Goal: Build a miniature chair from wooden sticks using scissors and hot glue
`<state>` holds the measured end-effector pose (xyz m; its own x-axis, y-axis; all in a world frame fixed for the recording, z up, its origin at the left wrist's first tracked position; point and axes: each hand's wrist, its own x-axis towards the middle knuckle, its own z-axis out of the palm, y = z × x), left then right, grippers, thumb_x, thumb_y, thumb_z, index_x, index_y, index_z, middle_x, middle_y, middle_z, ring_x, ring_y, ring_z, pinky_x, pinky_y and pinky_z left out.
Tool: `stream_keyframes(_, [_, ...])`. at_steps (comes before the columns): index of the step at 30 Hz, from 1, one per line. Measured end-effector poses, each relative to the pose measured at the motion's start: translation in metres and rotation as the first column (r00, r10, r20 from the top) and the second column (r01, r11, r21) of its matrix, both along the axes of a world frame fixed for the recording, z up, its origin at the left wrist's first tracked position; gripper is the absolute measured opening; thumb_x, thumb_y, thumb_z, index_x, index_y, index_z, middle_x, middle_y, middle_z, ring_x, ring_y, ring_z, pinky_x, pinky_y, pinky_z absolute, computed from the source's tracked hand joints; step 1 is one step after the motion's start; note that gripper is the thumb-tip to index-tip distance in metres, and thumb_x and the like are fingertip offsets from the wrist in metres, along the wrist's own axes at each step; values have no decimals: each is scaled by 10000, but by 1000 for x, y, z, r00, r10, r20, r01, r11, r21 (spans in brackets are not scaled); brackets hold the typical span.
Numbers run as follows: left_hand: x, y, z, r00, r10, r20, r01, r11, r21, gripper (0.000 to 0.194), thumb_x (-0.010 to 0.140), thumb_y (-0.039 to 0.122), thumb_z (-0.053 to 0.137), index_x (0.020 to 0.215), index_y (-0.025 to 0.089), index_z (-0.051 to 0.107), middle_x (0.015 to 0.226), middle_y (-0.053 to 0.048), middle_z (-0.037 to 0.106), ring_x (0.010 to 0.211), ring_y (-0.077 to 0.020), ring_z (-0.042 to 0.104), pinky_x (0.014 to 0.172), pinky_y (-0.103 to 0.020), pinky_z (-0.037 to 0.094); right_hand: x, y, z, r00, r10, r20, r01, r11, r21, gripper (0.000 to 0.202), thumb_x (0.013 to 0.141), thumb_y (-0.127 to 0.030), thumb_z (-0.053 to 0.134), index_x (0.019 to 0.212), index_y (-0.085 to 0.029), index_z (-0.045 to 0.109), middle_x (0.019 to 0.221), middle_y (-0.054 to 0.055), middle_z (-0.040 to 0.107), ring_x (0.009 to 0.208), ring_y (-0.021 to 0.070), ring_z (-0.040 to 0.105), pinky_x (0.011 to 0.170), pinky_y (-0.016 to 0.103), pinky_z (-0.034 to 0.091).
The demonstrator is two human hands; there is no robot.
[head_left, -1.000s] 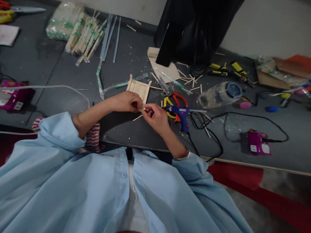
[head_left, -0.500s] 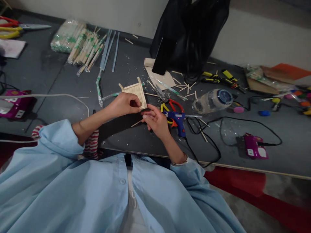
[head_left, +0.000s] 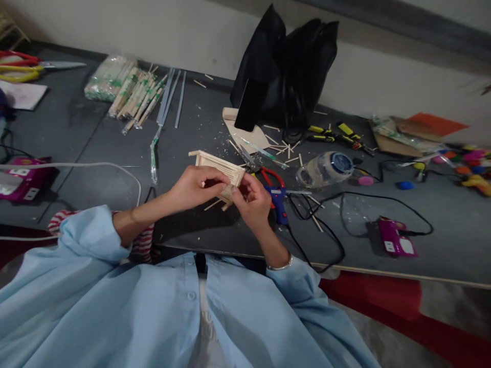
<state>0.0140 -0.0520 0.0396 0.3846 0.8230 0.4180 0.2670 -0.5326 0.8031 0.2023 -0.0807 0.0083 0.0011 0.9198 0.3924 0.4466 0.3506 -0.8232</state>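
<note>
Between my hands is a small wooden stick frame (head_left: 217, 162), tilted, with rows of thin pale sticks and longer ends poking out at its corners. My left hand (head_left: 199, 185) grips it from the left, thumb and fingers pinched at its near side. Closed on its right corner is my right hand (head_left: 253, 200); the fingertips of both hands nearly meet. Whether a small loose piece sits between the fingertips I cannot tell. Just right of my right hand lies a blue glue gun (head_left: 279, 203), with red-handled pliers (head_left: 273, 176) behind it.
A clear jar (head_left: 326, 169) lies on its side at the right, near yellow-black cutters (head_left: 320, 134). Wrapped stick bundles (head_left: 136, 99) lie at the back left. A black bag (head_left: 284, 66) with a phone (head_left: 251, 105) against it stands at the back. Black cable (head_left: 341, 240) loops at right.
The stick frame has been tilted up and turned, showing its side. My right hand has moved up and closed on its right corner. The view has shifted slightly.
</note>
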Motion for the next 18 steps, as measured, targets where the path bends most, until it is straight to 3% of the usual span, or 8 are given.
stream_keyframes(2, [-9, -4, 15, 1000, 15, 6, -16, 963, 270, 118, 863, 202, 618, 907, 158, 718, 763, -24, 717, 663, -98, 615, 650, -222, 485, 6, -2, 9, 991, -59, 123, 40, 988, 150, 271, 836, -240, 599, 1100, -221, 658, 932, 35, 714, 810, 178, 661, 730, 323, 564])
stream_keyframes(5, [-22, -3, 34, 995, 65, 81, -94, 901, 423, 134, 867, 218, 652, 982, 171, 702, 895, -52, 721, 806, -135, 644, 750, -274, 519, 14, -3, 29, 963, -42, 267, -38, 956, 290, 289, 832, -167, 563, 1096, -229, 662, 889, 27, 697, 778, 168, 646, 726, 313, 548])
stream_keyframes(7, [-28, 4, 37, 998, 14, 62, -34, 940, 339, 245, 855, 278, 688, 1074, 170, 691, 1018, -80, 712, 897, -160, 646, 804, -300, 533, 17, -2, 43, 941, 19, 338, -123, 949, 291, 308, 830, -160, 571, 1115, -237, 659, 889, 24, 690, 769, 163, 637, 725, 309, 539])
stream_keyframes(9, [-31, 12, 34, 991, -129, 34, 121, 976, 179, 380, 851, 347, 699, 1187, 172, 661, 1119, -100, 703, 977, -179, 655, 848, -303, 542, 17, 2, 54, 921, 94, 377, -200, 947, 251, 308, 837, -168, 584, 1126, -241, 658, 882, 14, 684, 766, 157, 630, 728, 304, 533])
stream_keyframes(12, [-32, 20, 24, 950, -311, 3, 311, 950, -39, 429, 897, 373, 637, 1271, 162, 626, 1105, -96, 724, 940, -174, 688, 806, -261, 547, 14, 11, 66, 896, 203, 395, -298, 934, 195, 284, 850, -163, 578, 1113, -228, 664, 891, 10, 684, 790, 149, 635, 742, 292, 529])
stream_keyframes(15, [-30, 22, 19, 942, -329, -68, 322, 942, -97, 364, 916, 371, 601, 1190, 142, 672, 969, -68, 742, 806, -145, 678, 691, -217, 517, 12, 23, 71, 868, 309, 388, -376, 920, 110, 256, 867, -166, 569, 1095, -211, 676, 920, 18, 691, 825, 147, 647, 756, 289, 531])
stream_keyframes(18, [-23, 18, 14, 972, -225, -66, 218, 971, -101, 286, 916, 343, 585, 1072, 135, 705, 860, -38, 726, 714, -115, 632, 624, -198, 473, 15, 31, 76, 846, 376, 378, -408, 913, 6, 230, 894, -203, 576, 1098, -213, 682, 907, 14, 696, 811, 143, 655, 750, 291, 540])
